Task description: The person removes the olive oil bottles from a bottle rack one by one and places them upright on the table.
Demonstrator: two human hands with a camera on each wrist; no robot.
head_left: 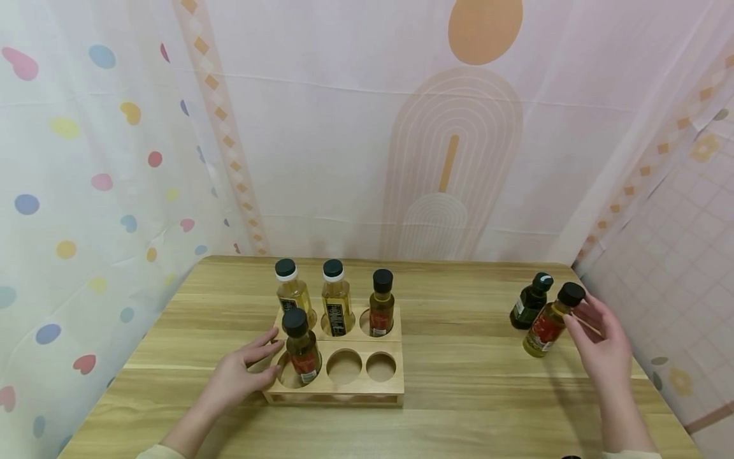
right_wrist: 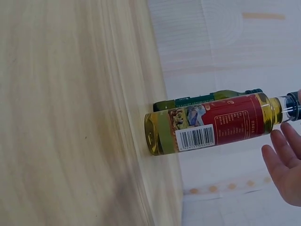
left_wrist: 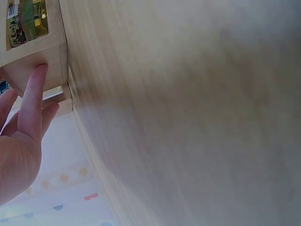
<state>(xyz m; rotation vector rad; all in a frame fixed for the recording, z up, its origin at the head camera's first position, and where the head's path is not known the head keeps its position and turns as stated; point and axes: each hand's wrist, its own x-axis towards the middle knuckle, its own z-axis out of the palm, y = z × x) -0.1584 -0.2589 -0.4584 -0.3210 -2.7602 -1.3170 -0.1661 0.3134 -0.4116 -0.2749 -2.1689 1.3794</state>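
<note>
A two-tier wooden rack (head_left: 373,386) with round holes stands left of the table's middle. In its back row are two pale oil bottles with dark green caps (head_left: 337,303) and a red-labelled, black-capped oil bottle (head_left: 381,306); a similar bottle (head_left: 302,350) occupies the front-left hole. My left hand (head_left: 237,376) touches the rack's left end, a fairly straight finger (left_wrist: 33,101) against the wood. At the right, my right hand (head_left: 604,347) holds a red-labelled oil bottle (right_wrist: 225,120) near its neck, thumb and fingers on either side. Whether its base touches the table is unclear.
A small dark green bottle (head_left: 530,301) stands just behind the held bottle. One black cap (head_left: 571,457) peeks in at the bottom edge. Patterned curtains (head_left: 321,140) hang behind and beside the wooden table (head_left: 459,382).
</note>
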